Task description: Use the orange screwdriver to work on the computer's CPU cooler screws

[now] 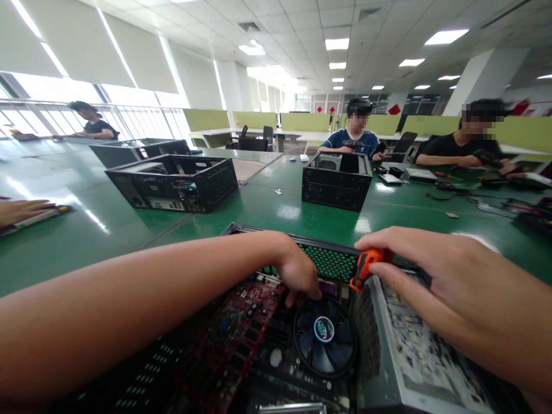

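Observation:
An open computer case [334, 246] lies in front of me. My left hand [301, 273] reaches down inside it with curled fingers, next to the upper left rim of a black cooling fan [310, 348]. Whatever its fingertips grip is hidden. Left of the fan sits a red graphics card [241, 322]. My right hand [435, 276] pinches an orange-and-black screwdriver [365, 269] by its handle, between thumb and forefinger, over the case's far right part. No shaft of the screwdriver shows. Below that hand is a silver power supply unit [390, 351] with a worn label.
More open computer cases [215, 187] [336, 192] stand farther back on the green table [267, 207]. Loose parts and cables [483, 201] lie at the right. Co-workers sit across the table, and another person's hand [26, 211] rests on a flat part at far left.

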### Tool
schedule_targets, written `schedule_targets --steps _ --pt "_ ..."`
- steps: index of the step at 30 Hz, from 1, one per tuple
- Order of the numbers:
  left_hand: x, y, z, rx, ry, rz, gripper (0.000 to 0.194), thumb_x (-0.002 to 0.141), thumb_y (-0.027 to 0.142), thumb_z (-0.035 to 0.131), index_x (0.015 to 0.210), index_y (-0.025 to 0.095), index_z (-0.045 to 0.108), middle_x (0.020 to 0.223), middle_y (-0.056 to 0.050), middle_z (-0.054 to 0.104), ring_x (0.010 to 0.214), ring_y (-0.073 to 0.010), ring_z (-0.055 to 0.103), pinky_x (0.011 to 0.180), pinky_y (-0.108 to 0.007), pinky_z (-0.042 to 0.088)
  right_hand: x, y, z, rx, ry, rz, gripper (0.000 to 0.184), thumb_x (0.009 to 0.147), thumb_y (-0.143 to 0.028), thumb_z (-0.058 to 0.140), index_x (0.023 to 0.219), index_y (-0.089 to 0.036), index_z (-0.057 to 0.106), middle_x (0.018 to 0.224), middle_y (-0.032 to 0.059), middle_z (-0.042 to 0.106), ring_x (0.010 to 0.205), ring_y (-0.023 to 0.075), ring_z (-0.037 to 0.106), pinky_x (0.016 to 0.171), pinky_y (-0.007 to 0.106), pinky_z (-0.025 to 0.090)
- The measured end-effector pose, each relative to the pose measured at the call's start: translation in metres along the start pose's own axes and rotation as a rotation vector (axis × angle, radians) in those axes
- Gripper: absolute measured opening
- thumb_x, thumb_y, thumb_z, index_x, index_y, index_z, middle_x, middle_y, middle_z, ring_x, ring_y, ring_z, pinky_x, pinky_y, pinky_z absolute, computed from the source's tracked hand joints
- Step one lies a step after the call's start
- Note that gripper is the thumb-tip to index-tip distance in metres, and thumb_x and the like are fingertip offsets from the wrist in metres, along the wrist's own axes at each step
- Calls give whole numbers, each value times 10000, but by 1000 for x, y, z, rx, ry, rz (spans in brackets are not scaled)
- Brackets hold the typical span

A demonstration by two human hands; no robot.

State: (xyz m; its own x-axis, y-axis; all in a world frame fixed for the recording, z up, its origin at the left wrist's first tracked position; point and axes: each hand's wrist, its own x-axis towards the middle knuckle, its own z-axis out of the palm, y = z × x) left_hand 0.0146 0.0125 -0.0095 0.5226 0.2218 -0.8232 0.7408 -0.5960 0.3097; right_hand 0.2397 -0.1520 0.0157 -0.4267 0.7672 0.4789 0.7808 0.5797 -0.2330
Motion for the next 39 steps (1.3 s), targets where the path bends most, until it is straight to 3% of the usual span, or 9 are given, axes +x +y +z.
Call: schedule_targets --steps 2,5,9,13,19,24,30,34,39 --pt "-1 1 -1 0 -1 8 423 1192 405 633 787 299 685 833 -95 898 1078 -353 886 1103 -404 631 1 -1 -1 12 -11 -5 399 1231 -259 640 1463 -301 962 1312 92 1032 1075 345 1003 906 444 832" --pt "-1 2 -1 -17 -7 20 418 1157 372 651 747 298 682 832 -104 896 1067 -361 891 1096 -411 635 3 -3 -2 28 -32 -14 468 1209 -219 634 1539 -318 951 1325 81 1031 1105 338 997 964 456 833" --pt "-2 3 0 -10 -10 5 402 1152 371 663 757 302 680 815 -85 892 1099 -358 898 1090 -401 640 3 -4 -3 21 -33 -8 379 1251 -302 636 1439 -310 965 1291 94 1030 1066 344 1001 806 404 809" --pt "-3 3 0 -9 11 16 492 1219 376 623 735 299 676 760 -59 854 978 -316 868 991 -354 624 2 -3 1 -2 -24 13 295 1279 -380 659 1278 -310 945 1141 67 1022 870 301 985 606 342 714" --pt "3 -5 3 -64 24 33 511 1170 345 703 662 286 709 735 -66 846 898 -312 832 995 -377 618 -13 -8 -3 8 82 56 344 1292 -450 633 1413 -342 937 1243 82 1024 991 364 991 800 419 799" --pt "5 -11 7 -84 6 37 490 1180 334 716 693 279 715 730 -47 827 908 -297 827 1010 -371 615 -33 -17 -4 22 77 7 318 1144 -597 884 1392 -426 986 1076 33 1016 1033 428 993 765 434 802" --pt "3 -7 8 -71 3 40 490 1206 326 662 720 277 697 744 -44 814 903 -297 807 1069 -402 622 -38 -23 2 50 98 -40 303 1074 -541 927 1348 -431 996 1060 29 998 1029 419 989 775 424 810" --pt "2 -5 9 -61 1 28 471 1218 350 618 757 283 688 745 -35 807 959 -309 830 1135 -432 627 -35 -25 -1 -11 76 -123 217 1138 -434 813 1297 -414 960 1079 11 991 957 358 987 753 372 798" --pt "1 -3 8 -47 -1 29 486 1242 357 592 771 284 684 707 -17 787 924 -290 803 1046 -398 626 -25 -26 1 -74 16 -197 261 1291 -364 577 1249 -365 835 1159 4 990 885 244 954 646 260 719"
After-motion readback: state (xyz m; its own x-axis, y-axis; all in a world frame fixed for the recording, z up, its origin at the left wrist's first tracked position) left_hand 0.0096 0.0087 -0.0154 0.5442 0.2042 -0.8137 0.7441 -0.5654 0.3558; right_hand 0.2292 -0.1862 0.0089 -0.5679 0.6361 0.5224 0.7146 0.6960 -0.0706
